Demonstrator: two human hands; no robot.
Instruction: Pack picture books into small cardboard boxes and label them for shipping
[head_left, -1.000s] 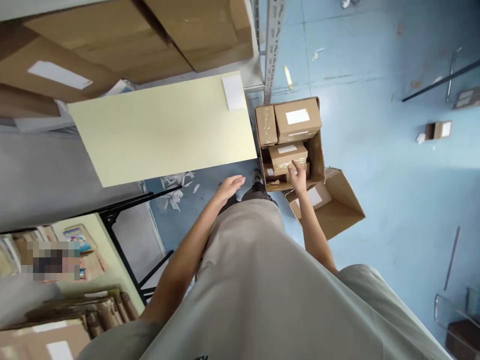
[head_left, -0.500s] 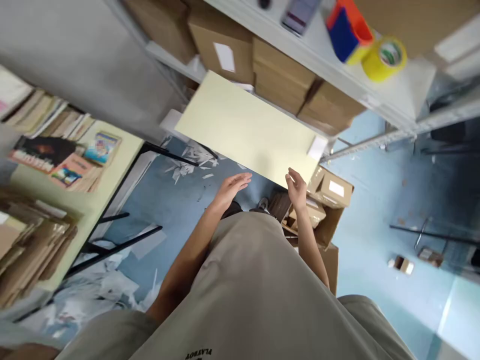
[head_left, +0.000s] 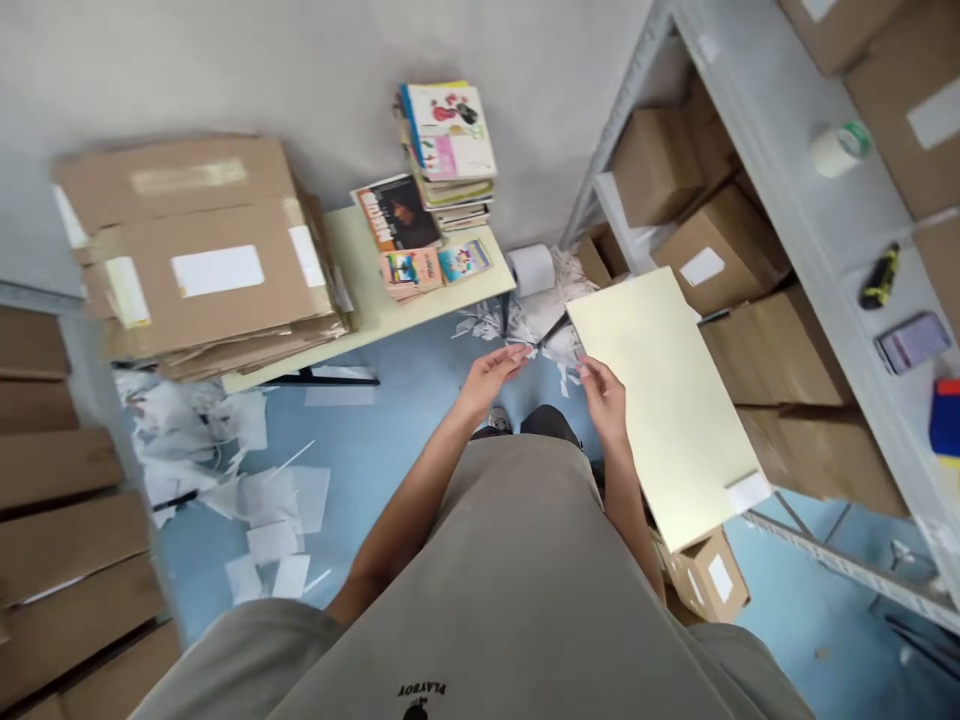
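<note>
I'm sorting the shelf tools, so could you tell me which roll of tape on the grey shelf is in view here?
Only one: the whitish roll with a green core, lying flat near the shelf's far end, beyond the black-and-yellow tool.

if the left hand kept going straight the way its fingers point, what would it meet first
Probably the right hand: the left hand points right and slightly up, toward the right hand's fingertips, with only a small open gap between. Past that lies the pale yellow board. Depth is unclear, so it might pass above.
</note>
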